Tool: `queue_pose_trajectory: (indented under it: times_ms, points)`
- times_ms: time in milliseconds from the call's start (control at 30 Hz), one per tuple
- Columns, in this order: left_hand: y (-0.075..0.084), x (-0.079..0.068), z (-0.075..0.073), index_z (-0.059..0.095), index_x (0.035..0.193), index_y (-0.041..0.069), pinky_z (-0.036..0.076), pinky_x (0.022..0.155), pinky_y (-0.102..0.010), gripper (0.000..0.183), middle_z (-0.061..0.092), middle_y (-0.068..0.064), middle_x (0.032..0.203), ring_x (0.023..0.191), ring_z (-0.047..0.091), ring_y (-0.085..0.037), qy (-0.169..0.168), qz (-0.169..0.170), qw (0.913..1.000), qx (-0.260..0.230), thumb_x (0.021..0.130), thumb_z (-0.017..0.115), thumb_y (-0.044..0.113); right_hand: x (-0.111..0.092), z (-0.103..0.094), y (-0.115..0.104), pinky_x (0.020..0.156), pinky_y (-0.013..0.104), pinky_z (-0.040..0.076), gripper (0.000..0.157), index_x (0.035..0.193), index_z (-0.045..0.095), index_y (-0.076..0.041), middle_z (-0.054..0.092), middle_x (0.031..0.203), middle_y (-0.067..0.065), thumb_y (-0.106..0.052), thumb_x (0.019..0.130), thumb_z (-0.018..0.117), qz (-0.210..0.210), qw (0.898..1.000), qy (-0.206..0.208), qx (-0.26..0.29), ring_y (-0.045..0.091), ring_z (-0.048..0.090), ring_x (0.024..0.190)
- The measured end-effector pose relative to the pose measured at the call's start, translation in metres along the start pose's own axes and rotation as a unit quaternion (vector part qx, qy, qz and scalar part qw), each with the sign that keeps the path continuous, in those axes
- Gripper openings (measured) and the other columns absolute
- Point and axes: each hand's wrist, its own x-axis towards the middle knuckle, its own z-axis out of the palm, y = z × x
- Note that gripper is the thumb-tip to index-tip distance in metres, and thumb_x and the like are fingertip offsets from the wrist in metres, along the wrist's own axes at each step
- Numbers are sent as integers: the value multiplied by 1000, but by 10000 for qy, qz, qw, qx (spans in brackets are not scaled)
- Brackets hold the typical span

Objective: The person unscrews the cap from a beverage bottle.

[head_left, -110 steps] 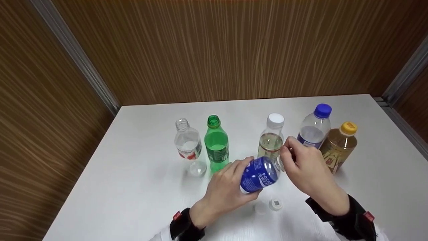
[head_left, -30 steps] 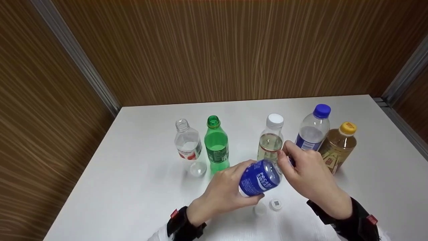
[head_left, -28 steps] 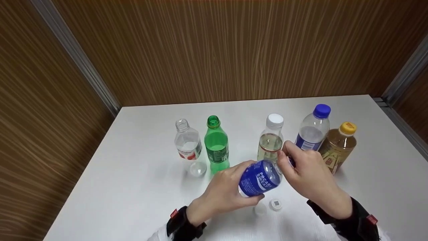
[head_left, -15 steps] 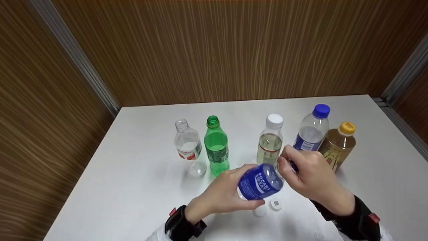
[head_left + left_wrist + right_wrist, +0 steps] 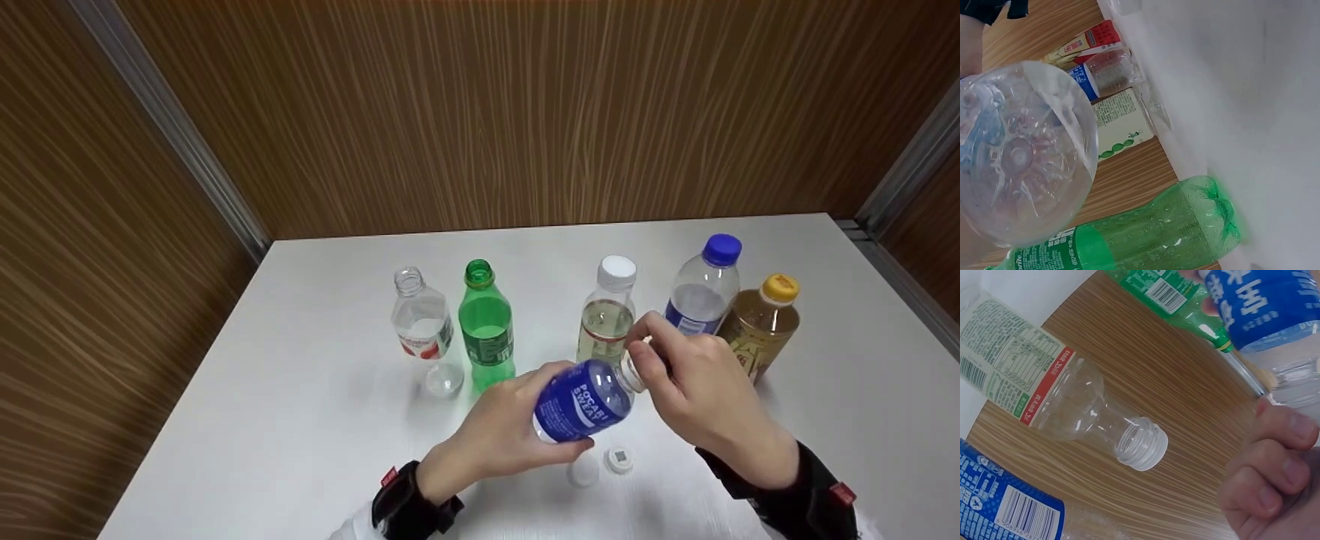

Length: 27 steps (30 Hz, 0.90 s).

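My left hand grips a blue-labelled Pocari Sweat bottle round its body. The bottle is tilted above the table, neck pointing right and up. At its neck is my right hand, thumb and forefinger pinching the cap end; the fingers mostly hide the cap. In the right wrist view, curled fingers sit just below the clear neck of the bottle. The bottle's clear base fills the left of the left wrist view. Two white caps lie on the table below the bottle.
An uncapped clear bottle and an uncapped green bottle stand left. Behind and right stand a white-capped bottle, a blue-capped bottle and a yellow-capped brown bottle. A wood-grain panel rises behind the white table.
The bottle has shifted slightly and turned in the left hand, so its label faces more forward. The right fingers have loosened and lifted a little, and more of the neck shows.
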Motion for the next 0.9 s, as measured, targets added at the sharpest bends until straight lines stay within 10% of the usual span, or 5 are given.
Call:
queue_pose_trajectory:
  times_ms: [300,900]
  points:
    - [1,0,4,55,146,11,60,96,-23,78,74,-3,134,112,74,-13,427,312,9954,797,81,88,42,1,0,-9,47,21,30,10,93,64,-13,41,54,-15,-17,102,61,899,9951,-399,-44,-2,35,50]
    - [0,0,3,55,146,12,59,93,-19,77,76,-2,127,106,75,-11,223,301,9986,368,82,87,41,0,5,-7,47,19,30,9,88,60,-9,53,60,-8,-6,95,66,360,9992,-192,-46,-5,32,51]
